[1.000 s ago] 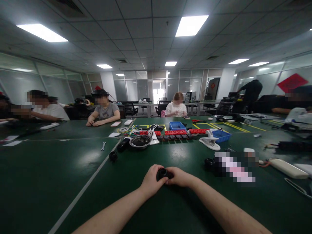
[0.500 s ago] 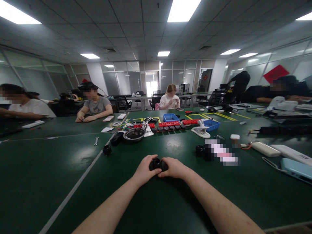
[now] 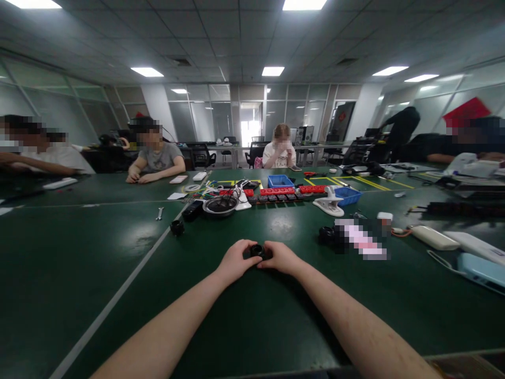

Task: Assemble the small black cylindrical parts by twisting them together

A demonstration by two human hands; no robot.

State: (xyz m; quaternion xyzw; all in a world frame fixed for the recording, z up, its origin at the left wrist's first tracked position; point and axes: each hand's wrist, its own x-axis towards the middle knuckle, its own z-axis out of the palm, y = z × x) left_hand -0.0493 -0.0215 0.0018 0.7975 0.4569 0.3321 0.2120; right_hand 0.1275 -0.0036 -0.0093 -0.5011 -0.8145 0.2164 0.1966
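Note:
Between my two hands, at the middle of the table, is a small black round part point(image 3: 258, 249) with a ring-shaped opening on top. My left hand point(image 3: 235, 261) is closed around its left side, thumb in front and fingers behind. From the other side my right hand point(image 3: 282, 257) grips it the same way. Its lower half is hidden by my thumbs, and its exact kind cannot be made out. A similar black part point(image 3: 177, 227) stands to the left, close to a small open-end wrench point(image 3: 160, 213).
Beyond my hands lie a round black pan-like item point(image 3: 220, 206) with cables, red strips point(image 3: 277, 191), blue trays point(image 3: 347, 195) and a white clamp stand point(image 3: 330, 202). Power banks point(image 3: 434, 237) are at right. Several people sit around the green table point(image 3: 118, 295).
The view has tilted down slightly, so the scene sits higher in the picture. Both hands keep their hold on the black part. A person across the table has raised a hand toward the face.

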